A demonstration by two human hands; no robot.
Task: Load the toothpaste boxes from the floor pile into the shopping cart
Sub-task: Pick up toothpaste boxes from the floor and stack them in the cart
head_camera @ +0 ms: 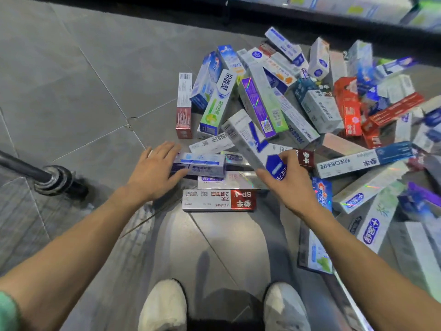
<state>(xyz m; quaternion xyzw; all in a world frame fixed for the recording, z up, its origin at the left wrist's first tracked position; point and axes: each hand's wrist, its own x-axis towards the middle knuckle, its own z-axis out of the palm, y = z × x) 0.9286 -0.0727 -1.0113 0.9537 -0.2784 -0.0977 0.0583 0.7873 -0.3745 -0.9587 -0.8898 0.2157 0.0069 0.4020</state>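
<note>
A pile of several toothpaste boxes point(298, 111) lies spread over the grey floor ahead and to my right. My left hand point(152, 173) reaches the end of a pale blue and white box point(202, 163), fingers on its top and thumb under its near edge. My right hand point(286, 177) grips the near end of a long silver box with a blue label point(248, 142), which tilts up and away from me. A silver and red box point(219, 200) lies flat on the floor just below both hands. Of the shopping cart only a black wheel shows.
A black cart wheel and its leg point(55, 180) stand on the floor at the left. Store shelves with boxed goods point(358, 8) run along the top right. More boxes point(372, 225) lie close to my right arm. My white shoes point(167, 306) are at the bottom.
</note>
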